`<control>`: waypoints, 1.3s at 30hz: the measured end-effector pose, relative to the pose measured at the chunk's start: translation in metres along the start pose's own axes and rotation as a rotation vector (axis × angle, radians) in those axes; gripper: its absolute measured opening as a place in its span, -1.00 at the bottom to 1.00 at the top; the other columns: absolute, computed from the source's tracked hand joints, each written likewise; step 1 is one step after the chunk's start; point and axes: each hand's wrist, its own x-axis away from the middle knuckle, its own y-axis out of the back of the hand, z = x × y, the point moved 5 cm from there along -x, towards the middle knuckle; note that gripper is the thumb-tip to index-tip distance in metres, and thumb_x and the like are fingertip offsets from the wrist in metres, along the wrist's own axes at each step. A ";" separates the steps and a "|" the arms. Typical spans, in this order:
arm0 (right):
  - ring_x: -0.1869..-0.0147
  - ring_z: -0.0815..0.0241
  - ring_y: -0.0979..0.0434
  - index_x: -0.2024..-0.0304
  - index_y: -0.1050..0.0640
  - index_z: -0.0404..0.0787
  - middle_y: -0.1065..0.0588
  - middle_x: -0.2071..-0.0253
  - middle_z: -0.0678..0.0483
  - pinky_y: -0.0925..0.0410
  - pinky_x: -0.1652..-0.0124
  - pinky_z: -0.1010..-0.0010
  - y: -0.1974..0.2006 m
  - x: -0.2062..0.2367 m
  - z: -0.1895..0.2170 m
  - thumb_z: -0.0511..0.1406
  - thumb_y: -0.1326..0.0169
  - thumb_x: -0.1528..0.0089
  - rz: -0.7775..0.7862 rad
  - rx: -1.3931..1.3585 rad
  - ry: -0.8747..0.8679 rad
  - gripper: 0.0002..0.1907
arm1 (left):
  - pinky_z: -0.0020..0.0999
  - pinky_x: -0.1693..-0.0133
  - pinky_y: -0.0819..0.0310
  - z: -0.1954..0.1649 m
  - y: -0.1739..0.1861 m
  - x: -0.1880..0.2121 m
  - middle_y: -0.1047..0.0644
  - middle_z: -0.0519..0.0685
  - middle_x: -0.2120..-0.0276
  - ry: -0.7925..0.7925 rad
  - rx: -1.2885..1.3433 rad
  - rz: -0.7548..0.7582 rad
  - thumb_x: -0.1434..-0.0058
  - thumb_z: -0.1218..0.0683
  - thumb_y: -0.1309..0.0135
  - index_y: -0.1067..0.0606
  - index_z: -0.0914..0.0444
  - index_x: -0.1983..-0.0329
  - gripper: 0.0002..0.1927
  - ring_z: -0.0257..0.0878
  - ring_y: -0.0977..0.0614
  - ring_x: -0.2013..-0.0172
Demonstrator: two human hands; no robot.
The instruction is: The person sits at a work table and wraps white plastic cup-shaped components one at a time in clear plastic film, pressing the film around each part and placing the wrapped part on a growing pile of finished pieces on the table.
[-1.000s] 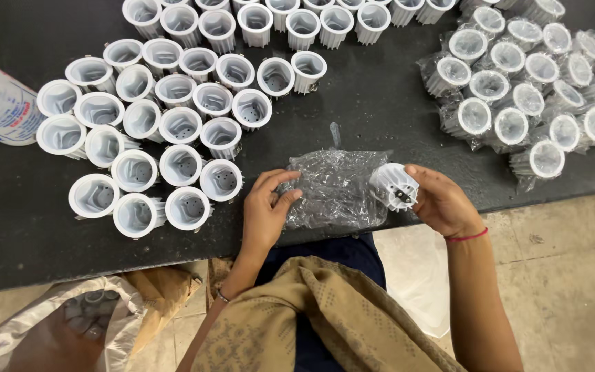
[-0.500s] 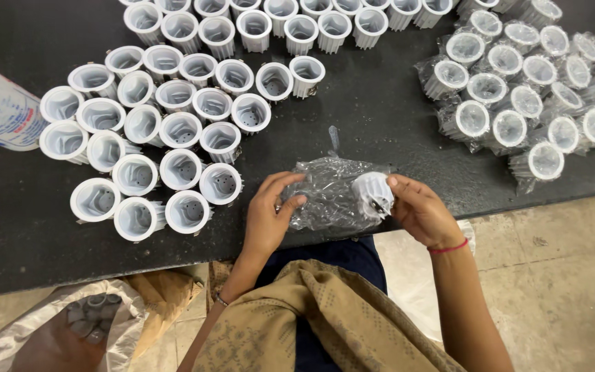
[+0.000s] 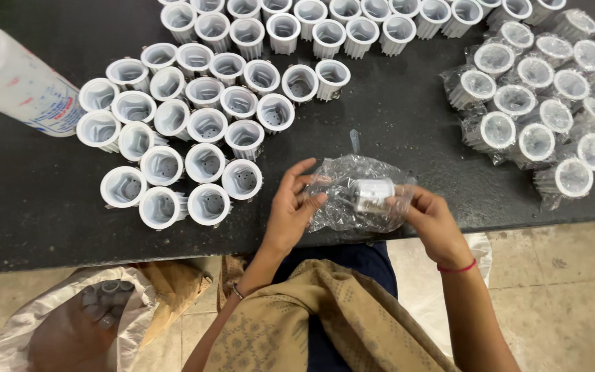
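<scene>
My left hand (image 3: pixel 292 210) pinches the left edge of a clear plastic bag (image 3: pixel 342 200) held over the front edge of the black table (image 3: pixel 49 220). My right hand (image 3: pixel 430 219) grips the bag's right side, with a white ribbed cup-shaped part (image 3: pixel 373 193) lying sideways inside the bag. Both hands are close together just above the table edge. A red band circles my right wrist.
Several bare white ribbed cups (image 3: pixel 194 124) stand open-end up at the left and along the back. Several bagged cups (image 3: pixel 538 103) are heaped at the right. A white bottle (image 3: pixel 18 83) lies at far left. A sack (image 3: pixel 70 324) with cups sits on the floor below.
My right hand has pushed the white cup from outside the bag's right edge into the bag. My left hand has kept hold of the bag and lifted it slightly.
</scene>
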 end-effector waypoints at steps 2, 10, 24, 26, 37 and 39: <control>0.15 0.26 -0.56 -0.04 -0.58 -0.40 -0.60 0.23 0.02 -0.42 0.13 0.44 -0.009 -0.002 -0.006 -0.34 -0.15 -0.31 0.047 -0.074 -0.104 -0.71 | -0.58 0.23 -0.46 0.003 -0.001 0.002 -0.55 0.03 -0.08 -0.014 -0.070 0.023 -0.28 0.14 -0.23 -0.26 0.28 -0.43 -0.32 -0.44 -0.56 0.23; 0.03 0.28 -0.62 -0.02 -0.57 -0.39 -0.61 0.08 0.02 -0.51 0.02 0.40 -0.046 -0.007 0.029 -0.33 -0.14 -0.24 0.179 0.049 0.025 -0.67 | -0.33 -0.15 -0.49 0.005 -0.001 0.005 -0.52 0.04 -0.16 0.046 -0.011 0.094 -0.16 0.05 -0.37 -0.37 0.36 -0.31 -0.30 -0.24 -0.56 -0.14; -0.15 0.14 -0.42 -0.52 0.03 -0.09 -0.21 -0.42 -0.02 -0.55 0.13 0.37 -0.044 0.030 0.093 -0.38 -0.41 0.18 -0.091 0.424 0.332 0.31 | -0.17 0.06 -0.66 0.018 0.016 -0.001 -0.53 0.00 -0.07 0.280 0.650 -0.055 -0.17 0.16 -0.27 -0.32 0.16 -0.32 -0.35 -0.12 -0.63 -0.01; -0.19 0.12 -0.43 -0.53 0.17 -0.02 -0.14 -0.46 0.01 -0.58 0.15 0.33 -0.064 0.021 0.066 -0.39 -0.46 0.28 0.017 0.414 0.196 0.49 | -0.18 0.05 -0.66 0.024 0.008 -0.001 -0.52 -0.01 -0.08 0.295 0.633 -0.028 -0.16 0.16 -0.26 -0.31 0.15 -0.32 -0.34 -0.14 -0.63 -0.02; 0.09 0.23 -0.43 0.03 -0.62 -0.36 -0.46 -0.03 0.05 -0.30 0.17 0.45 -0.077 -0.006 0.051 -0.46 -0.12 -0.22 0.210 0.051 0.358 -0.74 | 0.03 -0.03 -0.59 0.022 -0.018 0.017 -0.48 -0.01 -0.11 0.378 0.691 0.132 -0.10 0.13 -0.29 -0.26 0.13 -0.33 -0.27 -0.05 -0.56 -0.11; 0.20 0.25 -0.40 0.16 -0.64 -0.35 -0.43 0.07 0.07 -0.29 0.30 0.47 -0.076 -0.007 0.051 -0.49 -0.04 -0.23 0.200 -0.050 0.350 -0.81 | 0.05 -0.04 -0.58 0.019 -0.017 0.018 -0.48 0.01 -0.11 0.397 0.681 0.152 -0.10 0.15 -0.28 -0.26 0.15 -0.37 -0.24 -0.06 -0.56 -0.13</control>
